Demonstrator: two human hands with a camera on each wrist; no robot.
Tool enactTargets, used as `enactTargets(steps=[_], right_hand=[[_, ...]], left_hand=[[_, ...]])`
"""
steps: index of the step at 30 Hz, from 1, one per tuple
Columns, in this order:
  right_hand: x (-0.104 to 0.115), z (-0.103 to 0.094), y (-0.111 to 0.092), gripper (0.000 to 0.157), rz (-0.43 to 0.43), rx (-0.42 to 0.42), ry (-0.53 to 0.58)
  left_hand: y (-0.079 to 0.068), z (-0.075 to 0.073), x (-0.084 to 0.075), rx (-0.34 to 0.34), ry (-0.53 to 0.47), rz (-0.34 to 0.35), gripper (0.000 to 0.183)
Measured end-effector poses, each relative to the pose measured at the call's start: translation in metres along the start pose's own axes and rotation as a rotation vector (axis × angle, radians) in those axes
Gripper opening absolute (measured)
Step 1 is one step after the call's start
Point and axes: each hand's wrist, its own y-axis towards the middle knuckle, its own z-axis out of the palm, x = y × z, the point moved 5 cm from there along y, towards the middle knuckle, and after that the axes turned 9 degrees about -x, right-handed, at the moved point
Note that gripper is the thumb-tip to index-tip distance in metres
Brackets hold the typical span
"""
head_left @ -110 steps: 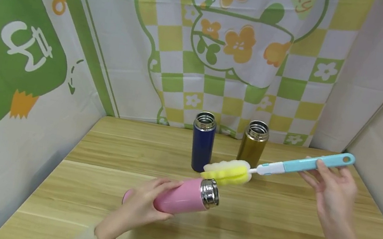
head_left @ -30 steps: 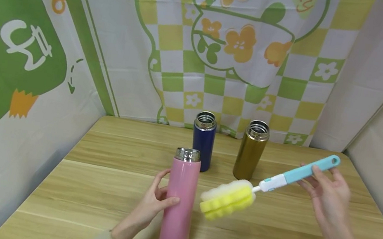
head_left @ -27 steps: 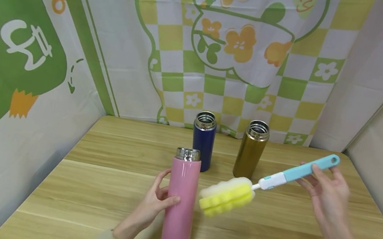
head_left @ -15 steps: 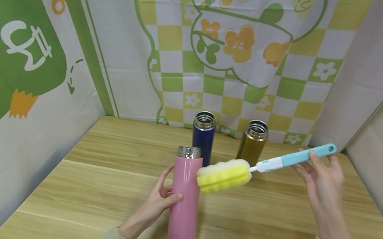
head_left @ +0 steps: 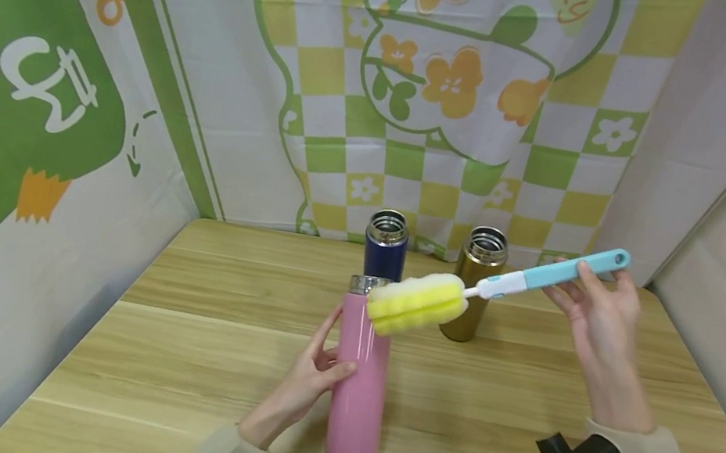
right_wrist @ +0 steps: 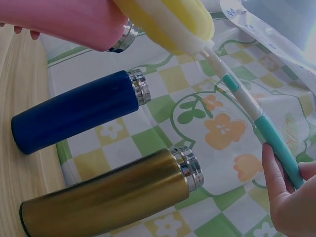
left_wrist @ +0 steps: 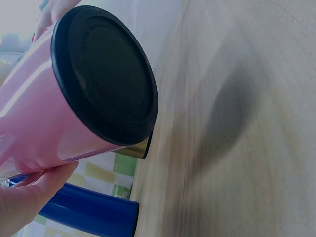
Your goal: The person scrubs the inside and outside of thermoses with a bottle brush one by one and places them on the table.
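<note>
My left hand (head_left: 302,387) grips a pink thermos bottle (head_left: 360,392) around its middle. The bottle is nearly upright, lidless, with a steel neck. In the left wrist view its black base (left_wrist: 106,79) is off the table, above a shadow. My right hand (head_left: 605,320) pinches the blue handle (head_left: 562,274) of a bottle brush. The brush's yellow-and-white sponge head (head_left: 418,303) points left and overlaps the neck of the pink bottle in the head view. Whether they touch, I cannot tell. The sponge is outside the bottle.
A dark blue thermos bottle (head_left: 385,250) and a gold one (head_left: 466,314) stand lidless towards the back of the wooden table (head_left: 188,341). The pink bottle hides part of the blue one. Printed curtains (head_left: 454,98) hang behind the table and at both sides.
The pink bottle was tilted right at first, then came upright and drifted right and slightly up. The brush dipped, then rose and moved left towards the bottle's neck. Both holds are unchanged.
</note>
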Motion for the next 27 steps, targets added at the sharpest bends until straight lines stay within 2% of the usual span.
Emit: enactTargets(steps=[12, 20, 27], right_hand=[[-0.004, 0.009, 0.0, 0.026, 0.025, 0.082, -0.075], [-0.012, 0.009, -0.005, 0.031, 0.062, 0.129, -0.182], [-0.025, 0.009, -0.011, 0.033, 0.081, 0.222, -0.27]], left_hand=[[0.005, 0.003, -0.008, 0.019, 0.004, 0.043, 0.084], [0.01, 0.0, -0.014, -0.025, -0.006, 0.044, 0.087], [0.016, 0.0, -0.02, -0.042, -0.024, 0.061, 0.084]])
